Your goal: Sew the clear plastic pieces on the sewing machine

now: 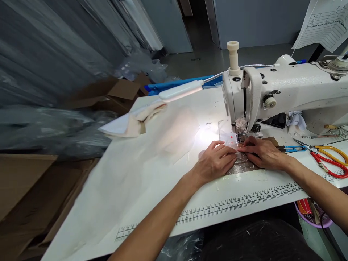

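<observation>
A small piece of sheer whitish fabric (239,153) lies at the needle area of a white sewing machine (293,85), just in front of the presser foot (239,137). My left hand (216,161) rests palm down at its left side, fingers stretched and slightly bent over the fabric. From the right, my right hand (262,152) pinches the fabric's edge between thumb and fingertips close to the foot. The fingertips partly hide the fabric. Beneath both hands is a shiny metal plate (241,166) in the tabletop. A pale fabric flower (240,123) hangs on the machine head.
Right of my right hand lie blue thread snips (292,148) and scissors with red and yellow handles (330,159). A printed ruler (231,207) runs along the table's front edge. A lamp (181,90) and folded cloth (133,123) are at the far left, cardboard boxes (24,195) beyond.
</observation>
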`<act>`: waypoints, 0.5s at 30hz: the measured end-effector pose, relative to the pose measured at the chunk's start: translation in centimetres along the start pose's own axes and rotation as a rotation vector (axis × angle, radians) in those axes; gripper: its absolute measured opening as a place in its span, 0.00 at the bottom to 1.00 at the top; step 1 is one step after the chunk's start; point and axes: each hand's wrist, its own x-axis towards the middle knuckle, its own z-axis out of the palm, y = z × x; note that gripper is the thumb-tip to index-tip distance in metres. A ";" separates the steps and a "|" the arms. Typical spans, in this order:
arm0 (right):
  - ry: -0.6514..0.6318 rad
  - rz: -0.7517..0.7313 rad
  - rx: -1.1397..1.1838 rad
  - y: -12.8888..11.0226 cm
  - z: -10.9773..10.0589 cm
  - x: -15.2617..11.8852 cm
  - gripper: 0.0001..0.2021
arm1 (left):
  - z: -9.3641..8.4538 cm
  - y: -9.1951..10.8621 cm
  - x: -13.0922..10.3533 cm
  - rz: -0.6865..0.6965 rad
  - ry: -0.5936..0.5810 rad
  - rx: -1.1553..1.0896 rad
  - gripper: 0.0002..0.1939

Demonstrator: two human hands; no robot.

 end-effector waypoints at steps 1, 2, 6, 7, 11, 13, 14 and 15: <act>0.000 0.001 -0.002 0.0 0.1 0.0 0.18 | 0.0 0.0 0.0 -0.002 -0.005 -0.001 0.05; 0.000 0.000 -0.004 0.0 0.1 0.0 0.18 | 0.0 0.0 0.0 -0.004 -0.011 -0.002 0.05; 0.019 0.005 0.015 0.0 0.1 0.0 0.18 | -0.2 0.0 -0.1 0.006 -0.048 0.007 0.07; 0.032 0.011 0.035 0.0 0.0 0.0 0.18 | -0.2 0.0 -0.1 0.009 -0.059 0.010 0.07; 0.103 0.052 0.123 0.1 -0.2 -0.2 0.18 | -0.4 0.0 -0.1 0.008 -0.101 0.005 0.08; 0.122 0.063 0.145 0.1 -0.2 -0.4 0.18 | -0.5 0.0 -0.1 0.005 -0.113 -0.002 0.08; 0.124 0.062 0.153 0.0 -0.2 -0.4 0.18 | -0.6 0.0 -0.1 0.003 -0.116 -0.004 0.08; 0.120 0.056 0.157 0.0 -0.2 -0.5 0.18 | -0.6 0.0 0.0 0.001 -0.119 -0.005 0.08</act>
